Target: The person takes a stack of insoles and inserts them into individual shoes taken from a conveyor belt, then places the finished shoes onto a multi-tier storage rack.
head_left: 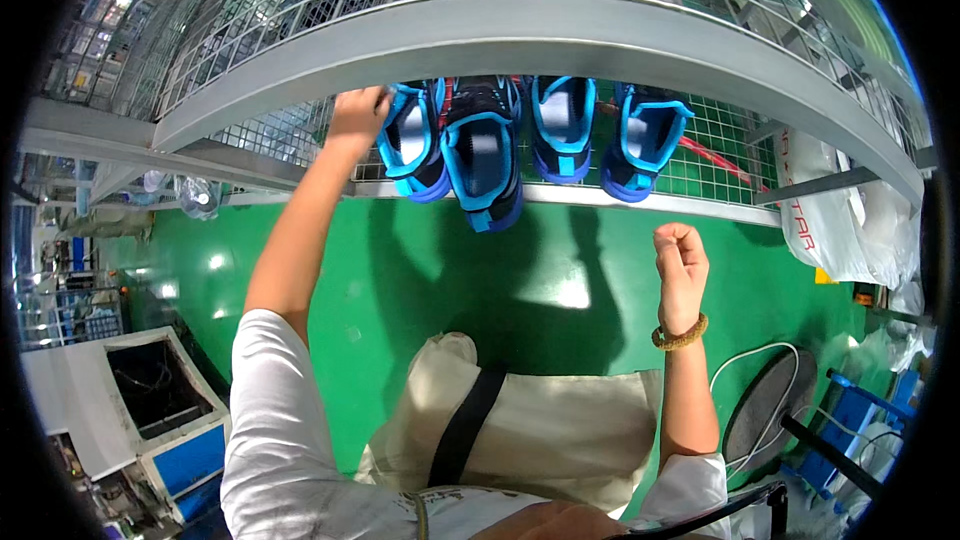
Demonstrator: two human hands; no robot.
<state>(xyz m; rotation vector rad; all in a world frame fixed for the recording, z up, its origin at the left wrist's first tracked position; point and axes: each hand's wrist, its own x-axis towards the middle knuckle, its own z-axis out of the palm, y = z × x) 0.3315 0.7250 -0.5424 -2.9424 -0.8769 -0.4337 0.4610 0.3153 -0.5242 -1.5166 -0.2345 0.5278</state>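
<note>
Several blue-and-black sneakers stand in a row on the wire shelf (715,165), heels toward me. The leftmost sneaker (412,135) is beside my left hand (358,122), whose fingers curl in close to its collar under the rack's front beam. Whether those fingers grip the shoe cannot be made out. A second sneaker (481,165) juts out nearest to me, past the shelf edge. To its right are a third sneaker (563,120) and, apart from it, a fourth sneaker (645,135). My right hand (682,265) hangs below the shelf edge, fingers curled closed with nothing visible in them.
A curved grey metal beam (540,35) of the wire rack crosses above the shoes. White plastic bags (840,210) hang at the right. A round dark stand base (768,410) with a white cable is lower right. A white-and-blue machine (150,410) stands lower left on the green floor (330,270).
</note>
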